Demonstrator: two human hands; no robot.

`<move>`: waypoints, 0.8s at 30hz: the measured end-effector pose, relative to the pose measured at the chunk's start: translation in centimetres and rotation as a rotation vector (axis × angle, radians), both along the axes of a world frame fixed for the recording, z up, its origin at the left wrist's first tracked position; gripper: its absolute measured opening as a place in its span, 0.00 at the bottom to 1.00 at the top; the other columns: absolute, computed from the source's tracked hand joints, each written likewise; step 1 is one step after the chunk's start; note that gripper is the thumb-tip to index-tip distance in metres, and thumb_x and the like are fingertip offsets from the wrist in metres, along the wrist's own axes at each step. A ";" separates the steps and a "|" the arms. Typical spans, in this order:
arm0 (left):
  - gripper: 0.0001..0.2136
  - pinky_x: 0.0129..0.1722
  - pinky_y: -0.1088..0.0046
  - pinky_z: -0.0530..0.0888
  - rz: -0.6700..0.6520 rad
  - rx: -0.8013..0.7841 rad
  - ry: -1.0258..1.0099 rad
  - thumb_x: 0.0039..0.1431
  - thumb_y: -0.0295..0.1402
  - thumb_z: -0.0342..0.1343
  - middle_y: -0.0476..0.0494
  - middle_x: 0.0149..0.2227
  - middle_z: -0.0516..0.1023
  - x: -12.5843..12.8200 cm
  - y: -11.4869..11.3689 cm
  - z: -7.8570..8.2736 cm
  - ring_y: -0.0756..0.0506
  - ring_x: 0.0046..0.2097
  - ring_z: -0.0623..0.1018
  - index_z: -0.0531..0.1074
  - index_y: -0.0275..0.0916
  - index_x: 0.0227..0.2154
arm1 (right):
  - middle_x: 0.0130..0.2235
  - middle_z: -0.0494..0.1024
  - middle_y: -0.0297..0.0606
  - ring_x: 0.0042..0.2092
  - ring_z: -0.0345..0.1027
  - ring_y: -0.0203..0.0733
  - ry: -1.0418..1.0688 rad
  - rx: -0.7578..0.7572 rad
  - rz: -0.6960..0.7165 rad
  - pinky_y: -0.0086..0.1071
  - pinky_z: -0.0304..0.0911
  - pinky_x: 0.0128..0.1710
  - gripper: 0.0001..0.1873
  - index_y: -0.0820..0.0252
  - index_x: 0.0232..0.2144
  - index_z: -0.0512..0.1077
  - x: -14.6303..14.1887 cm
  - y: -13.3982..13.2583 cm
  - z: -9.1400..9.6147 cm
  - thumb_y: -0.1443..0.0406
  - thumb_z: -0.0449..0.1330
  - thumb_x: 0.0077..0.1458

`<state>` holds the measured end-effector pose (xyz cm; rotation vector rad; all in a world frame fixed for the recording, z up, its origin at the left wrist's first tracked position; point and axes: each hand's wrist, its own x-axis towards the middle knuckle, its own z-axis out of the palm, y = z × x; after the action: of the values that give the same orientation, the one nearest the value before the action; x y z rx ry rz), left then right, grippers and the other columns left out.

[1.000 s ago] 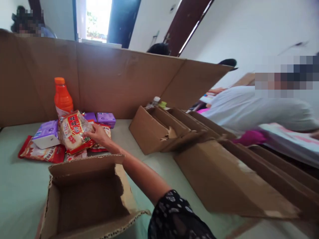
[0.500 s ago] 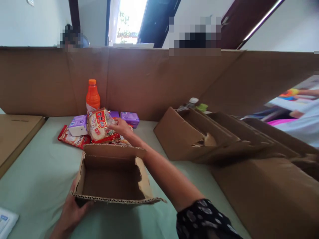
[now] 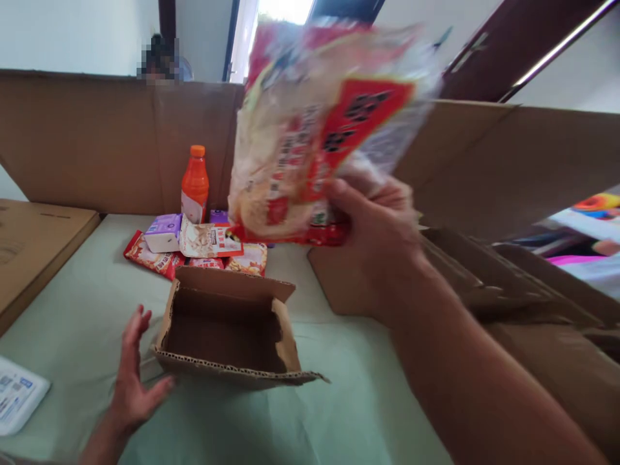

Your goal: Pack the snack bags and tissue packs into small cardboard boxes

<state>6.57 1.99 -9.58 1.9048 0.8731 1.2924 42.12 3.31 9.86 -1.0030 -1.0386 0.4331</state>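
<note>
My right hand (image 3: 378, 213) is closed on a clear and red bag of rice crackers (image 3: 285, 148), raised high and close to the camera, slightly blurred. Below it stands a small open cardboard box (image 3: 220, 336) with rough-cut edges and nothing inside that I can see. My left hand (image 3: 135, 381) is just left of this box, fingers spread, holding nothing. Behind the box lies a pile of red snack packets (image 3: 155, 255), with a white and brown packet (image 3: 208, 239) on top and a purple and white pack (image 3: 163, 232) beside it. An orange bottle (image 3: 196, 184) stands upright behind them.
A tall cardboard wall (image 3: 87, 142) runs along the back. To the right are larger open cardboard boxes (image 3: 542, 368), partly behind my right arm. A flat cardboard box (image 3: 39, 252) lies at left, and a white packet (image 3: 19, 394) at the lower left edge.
My right hand has lifted the rice cracker bag off the pile, up and towards me, uncovering the white and brown packet. My left hand has let go of the box and opened beside it.
</note>
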 end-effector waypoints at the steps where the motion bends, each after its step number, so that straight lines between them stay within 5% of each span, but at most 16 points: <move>1: 0.44 0.67 0.40 0.62 0.017 0.103 -0.047 0.56 0.50 0.64 0.33 0.73 0.50 0.1 -0.2 1.6 0.29 0.70 0.61 0.50 0.47 0.71 | 0.31 0.80 0.28 0.28 0.71 0.37 -0.003 0.003 -0.001 0.35 0.72 0.31 0.16 0.48 0.32 0.79 -0.7 -1.8 0.6 0.54 0.76 0.40; 4: 0.37 0.68 0.41 0.59 0.026 0.421 -0.057 0.55 0.36 0.65 0.36 0.70 0.60 0.8 -0.5 6.4 0.31 0.70 0.61 0.59 0.46 0.66 | 0.29 0.79 0.29 0.26 0.69 0.39 -0.104 -0.076 0.012 0.36 0.70 0.28 0.08 0.46 0.30 0.80 -3.2 -5.7 0.1 0.55 0.73 0.47; 6: 0.28 0.66 0.44 0.62 -0.042 0.570 0.103 0.54 0.26 0.61 0.39 0.55 0.77 1.4 -0.5 8.6 0.35 0.64 0.70 0.66 0.43 0.59 | 0.26 0.76 0.31 0.26 0.67 0.37 -0.301 -0.131 0.024 0.33 0.66 0.26 0.06 0.51 0.27 0.79 -4.4 -7.1 -1.1 0.58 0.70 0.53; 8: 0.20 0.65 0.48 0.65 -0.117 0.652 0.267 0.53 0.21 0.57 0.45 0.39 0.82 1.8 -0.4 9.8 0.39 0.55 0.78 0.71 0.40 0.49 | 0.25 0.74 0.32 0.26 0.66 0.35 -0.567 -0.164 0.066 0.29 0.63 0.26 0.11 0.56 0.23 0.75 -5.1 -7.9 -2.1 0.62 0.64 0.57; 12: 0.11 0.60 0.51 0.68 -0.090 0.734 0.373 0.53 0.20 0.57 0.48 0.31 0.80 2.3 -0.2 10.5 0.42 0.44 0.79 0.72 0.40 0.38 | 0.27 0.74 0.35 0.26 0.63 0.32 -1.018 -0.222 0.236 0.25 0.58 0.25 0.15 0.59 0.25 0.73 -5.0 -9.1 -1.9 0.70 0.51 0.61; 15: 0.09 0.56 0.55 0.70 -0.068 0.752 0.381 0.54 0.20 0.57 0.48 0.31 0.81 2.6 -0.2 10.7 0.43 0.42 0.78 0.72 0.39 0.37 | 0.27 0.73 0.35 0.25 0.62 0.31 -1.258 -0.268 0.214 0.26 0.54 0.25 0.14 0.59 0.25 0.72 -4.5 -9.9 -0.4 0.73 0.50 0.58; 24: 0.08 0.56 0.54 0.68 -0.065 0.691 0.383 0.55 0.21 0.58 0.49 0.30 0.80 2.7 -0.4 10.7 0.42 0.44 0.77 0.73 0.40 0.35 | 0.26 0.74 0.35 0.24 0.65 0.34 -1.514 -0.435 0.341 0.30 0.52 0.25 0.15 0.57 0.28 0.74 -2.1 -10.6 2.5 0.71 0.50 0.61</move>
<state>9.26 1.56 1.11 2.7621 0.5637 1.3150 40.00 -7.29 12.31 -1.5633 -2.5682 0.0925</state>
